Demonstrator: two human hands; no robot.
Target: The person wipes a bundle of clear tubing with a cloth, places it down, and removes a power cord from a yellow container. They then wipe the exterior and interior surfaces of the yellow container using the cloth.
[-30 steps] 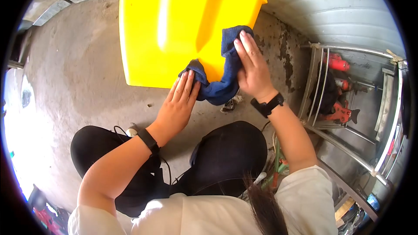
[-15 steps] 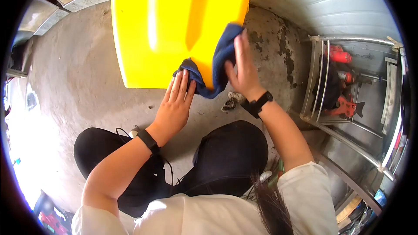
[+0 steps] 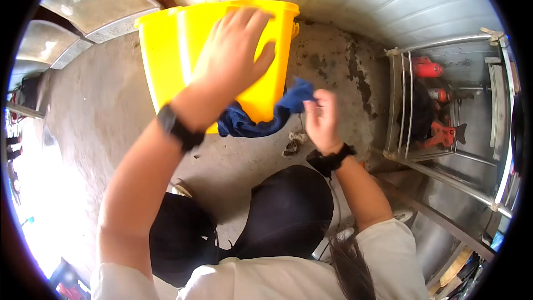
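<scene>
Presently, the right hand (image 3: 323, 114), right of centre, pinches one end of the cloth (image 3: 252, 127), which sags by the bin's (image 3: 161, 55) lower edge at mid-frame. Upper centre, the left hand (image 3: 236, 47) is released, fingers parted, before the bin; contact is unclear. Any labels on the red tools (image 3: 442, 134), at right, are too small to read.

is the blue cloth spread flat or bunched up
Bunched up: the blue cloth is a narrow, creased strip by the yellow bin, one end in the right hand.
</scene>
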